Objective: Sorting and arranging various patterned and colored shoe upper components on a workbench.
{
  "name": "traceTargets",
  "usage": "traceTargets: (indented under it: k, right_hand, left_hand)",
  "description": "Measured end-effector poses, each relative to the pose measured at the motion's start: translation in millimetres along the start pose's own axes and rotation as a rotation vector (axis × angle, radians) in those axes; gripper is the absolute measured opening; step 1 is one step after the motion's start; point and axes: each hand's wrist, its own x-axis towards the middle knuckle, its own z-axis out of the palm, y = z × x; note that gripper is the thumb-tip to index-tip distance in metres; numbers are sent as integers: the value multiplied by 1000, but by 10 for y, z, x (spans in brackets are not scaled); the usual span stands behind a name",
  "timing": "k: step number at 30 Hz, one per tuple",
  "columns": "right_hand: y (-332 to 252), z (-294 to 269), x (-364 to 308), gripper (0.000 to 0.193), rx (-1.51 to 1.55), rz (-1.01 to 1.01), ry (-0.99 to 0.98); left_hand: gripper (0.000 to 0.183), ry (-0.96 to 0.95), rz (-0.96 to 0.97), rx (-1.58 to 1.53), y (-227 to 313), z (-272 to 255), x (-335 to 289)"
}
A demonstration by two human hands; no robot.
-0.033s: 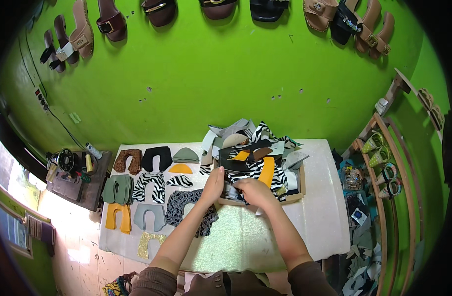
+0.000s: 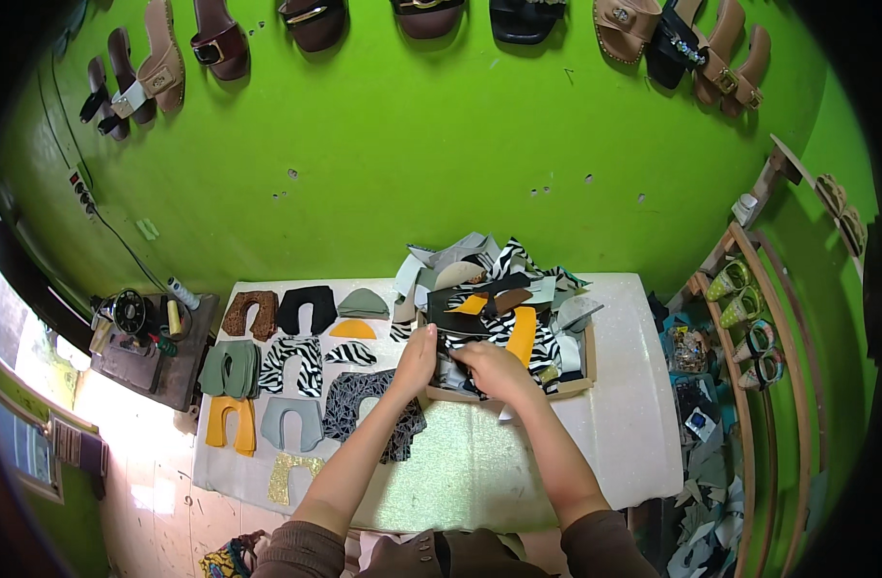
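A shallow cardboard box (image 2: pixel 580 387), heaped with fabric and leather offcuts, sits at the back right of the table. My left hand (image 2: pixel 418 358) is at the box's left side, with its fingers curled and partly hidden. Just right of it, my right hand (image 2: pixel 497 372) reaches over the front edge into the scraps, its fingers bent inward. What either hand grips is hidden among the pieces. Around them lie a zebra-print scrap (image 2: pixel 499 328), a yellow strip (image 2: pixel 522 335) and dark pieces. Grey and green offcuts spill over the box's far side.
Cut U-shaped pieces lie in rows at left: brown (image 2: pixel 251 314), black (image 2: pixel 306 309), green (image 2: pixel 231 369), zebra (image 2: pixel 291 366), yellow (image 2: pixel 231 424), grey (image 2: pixel 292 424) and gold (image 2: pixel 292 478). A sewing machine (image 2: pixel 131 313) stands left. A wooden rack (image 2: pixel 749 405) is at right; sandals (image 2: pixel 426 17) hang above.
My right hand has shifted very slightly to the left among the scraps. Otherwise nothing visibly differs.
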Motion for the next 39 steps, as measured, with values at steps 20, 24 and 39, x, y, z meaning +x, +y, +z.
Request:
traceTargets:
  k: [20,24,39]
  right_hand:
    - [310,-176,281,22,-262,70,144]
    - [438,2,294,15,-470,-130,235]
    - [491,-479,33,29,-436,-234,341]
  left_hand:
    - [31,-68,0,403,115,163,102]
    - [28,-37,41,365,115,177,8]
    - [26,-81,-47,125,269,-64,-162]
